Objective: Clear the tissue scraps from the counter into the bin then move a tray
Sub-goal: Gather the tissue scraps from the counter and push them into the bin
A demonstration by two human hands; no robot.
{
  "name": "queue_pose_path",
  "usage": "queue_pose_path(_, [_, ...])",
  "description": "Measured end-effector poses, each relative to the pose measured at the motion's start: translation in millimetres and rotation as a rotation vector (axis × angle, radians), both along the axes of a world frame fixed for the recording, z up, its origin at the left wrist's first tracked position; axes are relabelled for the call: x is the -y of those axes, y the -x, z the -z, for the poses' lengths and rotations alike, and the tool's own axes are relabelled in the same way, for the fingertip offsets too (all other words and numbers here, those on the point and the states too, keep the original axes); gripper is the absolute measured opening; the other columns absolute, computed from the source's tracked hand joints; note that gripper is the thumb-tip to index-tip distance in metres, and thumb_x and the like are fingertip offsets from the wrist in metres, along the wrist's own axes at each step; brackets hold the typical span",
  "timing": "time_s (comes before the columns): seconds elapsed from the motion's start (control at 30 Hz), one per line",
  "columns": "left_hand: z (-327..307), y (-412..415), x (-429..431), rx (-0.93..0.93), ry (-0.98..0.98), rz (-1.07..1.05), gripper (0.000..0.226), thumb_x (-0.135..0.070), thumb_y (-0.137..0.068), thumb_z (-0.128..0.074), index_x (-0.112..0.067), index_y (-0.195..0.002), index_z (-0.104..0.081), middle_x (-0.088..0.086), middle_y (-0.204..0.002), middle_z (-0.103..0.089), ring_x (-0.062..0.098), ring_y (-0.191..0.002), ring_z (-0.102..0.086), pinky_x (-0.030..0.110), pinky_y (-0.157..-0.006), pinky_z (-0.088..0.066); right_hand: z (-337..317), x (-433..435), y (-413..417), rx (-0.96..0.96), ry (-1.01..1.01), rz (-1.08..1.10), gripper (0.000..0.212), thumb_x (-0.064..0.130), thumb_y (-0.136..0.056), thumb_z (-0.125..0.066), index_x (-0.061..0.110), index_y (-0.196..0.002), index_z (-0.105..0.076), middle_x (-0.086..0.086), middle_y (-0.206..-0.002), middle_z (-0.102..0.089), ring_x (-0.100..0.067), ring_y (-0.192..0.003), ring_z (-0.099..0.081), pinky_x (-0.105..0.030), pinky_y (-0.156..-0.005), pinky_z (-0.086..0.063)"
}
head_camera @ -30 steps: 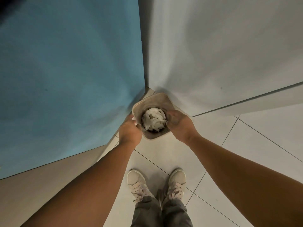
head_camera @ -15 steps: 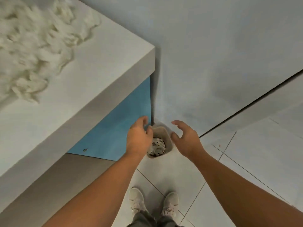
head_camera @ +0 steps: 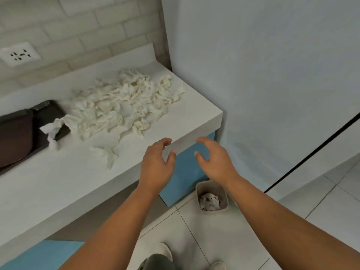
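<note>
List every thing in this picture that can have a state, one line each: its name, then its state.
Left hand: open, holding nothing, near the counter edge.
Right hand: open, holding nothing.
Bin: upright on the floor, partly filled with scraps.
Tissue scraps: heaped loose on the counter.
Trays: on the counter, a scrap draped over one.
Socket: nothing plugged in.

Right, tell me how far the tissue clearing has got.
Done: some scraps lie in the bin. In hand: nothing; left hand and right hand hover open by the counter edge. Left: the big scrap pile on the counter, then the brown tray, untouched.
</note>
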State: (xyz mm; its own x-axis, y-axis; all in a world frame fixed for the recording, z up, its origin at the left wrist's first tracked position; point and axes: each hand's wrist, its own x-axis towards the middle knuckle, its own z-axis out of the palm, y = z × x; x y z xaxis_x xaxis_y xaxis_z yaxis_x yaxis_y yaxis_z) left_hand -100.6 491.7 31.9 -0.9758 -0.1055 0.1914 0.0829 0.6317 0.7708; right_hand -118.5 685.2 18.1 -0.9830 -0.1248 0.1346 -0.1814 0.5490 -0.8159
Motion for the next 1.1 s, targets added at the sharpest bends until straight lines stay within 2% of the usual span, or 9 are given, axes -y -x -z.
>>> queue_pose_path(0.27, [-16.3,-7.6,92.8,0.011,0.168,-0.209,0.036,-0.032,-0.094,-0.061,-0.025,-0.129,-0.057,-0.010,-0.127,-0.061,0.012,-0.122,-0.051,0.024,-0.096,-0.039,-19.5,75.1,19.1,-0.096,-0.049,-0.227,0.040,0.019,-0.093,-0.061,0.018,-0.133,-0.054,0.004,-0.137,-0.053,-0.002,-0.122,-0.043,-0.021,-0.106,-0.032])
queue_pose_path(0.43, [-1.2,3.9,148.7,0.044,0.260,-0.278,0.042,-0.035,-0.090,-0.067,-0.020,-0.128,-0.058,-0.003,-0.131,-0.058,0.021,-0.126,-0.046,0.024,-0.099,-0.035,-13.4,123.9,38.1,-0.087,-0.064,-0.291,0.040,0.022,-0.094,-0.061,0.018,-0.133,-0.054,0.003,-0.139,-0.053,-0.011,-0.126,-0.048,-0.025,-0.107,-0.036])
queue_pose_path(0.53, [13.9,19.5,174.7,0.104,0.308,-0.295,0.062,-0.041,-0.085,-0.072,-0.017,-0.138,-0.050,0.002,-0.143,-0.048,0.027,-0.133,-0.039,0.036,-0.107,-0.036,-5.6,148.8,48.4,-0.068,-0.084,-0.301,0.040,0.022,-0.093,-0.061,0.018,-0.133,-0.054,0.003,-0.138,-0.053,-0.012,-0.126,-0.048,-0.025,-0.107,-0.037])
queue_pose_path(0.63, [29.1,38.8,194.2,0.204,0.317,-0.287,0.093,-0.055,-0.077,-0.073,-0.014,-0.149,-0.029,0.008,-0.153,-0.033,0.031,-0.139,-0.031,0.044,-0.115,-0.031,5.1,170.1,60.3,-0.039,-0.123,-0.320,0.041,0.021,-0.093,-0.061,0.018,-0.133,-0.055,0.003,-0.139,-0.052,-0.012,-0.126,-0.048,-0.010,-0.102,-0.029])
queue_pose_path(0.7, [37.9,49.3,204.5,0.242,0.345,-0.260,0.100,-0.061,-0.075,-0.071,-0.014,-0.151,-0.024,0.009,-0.154,-0.031,0.033,-0.138,-0.032,0.045,-0.114,-0.031,10.4,183.8,69.7,-0.025,-0.146,-0.314,0.041,0.021,-0.093,-0.061,0.019,-0.133,-0.055,0.003,-0.139,-0.052,-0.011,-0.127,-0.047,-0.009,-0.101,-0.027])
queue_pose_path(0.77, [44.8,56.9,215.8,0.225,0.400,-0.205,0.089,-0.057,-0.080,-0.069,-0.018,-0.150,-0.030,0.008,-0.148,-0.040,0.033,-0.131,-0.040,0.045,-0.106,-0.038,13.6,198.9,80.3,-0.017,-0.152,-0.293,0.040,0.020,-0.093,-0.061,0.019,-0.132,-0.056,0.003,-0.138,-0.052,-0.010,-0.127,-0.047,-0.012,-0.102,-0.028])
queue_pose_path(0.9, [61.0,72.1,248.2,0.052,0.473,-0.006,0.040,-0.032,-0.092,-0.063,-0.018,-0.129,-0.061,0.005,-0.119,-0.061,0.030,-0.107,-0.054,0.039,-0.089,-0.047,16.9,230.4,99.2,-0.043,-0.156,-0.293,0.037,0.018,-0.093,-0.059,0.018,-0.130,-0.057,0.001,-0.136,-0.055,-0.013,-0.125,-0.049,-0.018,-0.103,-0.033])
queue_pose_path(1.03, [56.7,87.3,277.2,0.036,0.235,0.020,0.021,-0.012,-0.094,-0.060,-0.022,-0.110,-0.068,-0.005,-0.102,-0.066,0.013,-0.096,-0.057,0.030,-0.082,-0.047,18.7,257.6,115.9,-0.096,-0.158,-0.259,0.034,0.012,-0.093,-0.056,0.017,-0.127,-0.060,0.001,-0.132,-0.057,-0.014,-0.122,-0.051,-0.026,-0.104,-0.041])
queue_pose_path(1.1, [43.7,91.2,288.5,0.061,0.059,0.029,0.022,-0.010,-0.098,-0.055,-0.028,-0.108,-0.064,-0.015,-0.095,-0.065,-0.004,-0.089,-0.058,0.016,-0.080,-0.044,18.6,270.0,121.9,-0.110,-0.174,-0.229,0.035,0.010,-0.094,-0.054,0.017,-0.127,-0.060,0.001,-0.132,-0.057,-0.016,-0.123,-0.051,-0.029,-0.105,-0.042])
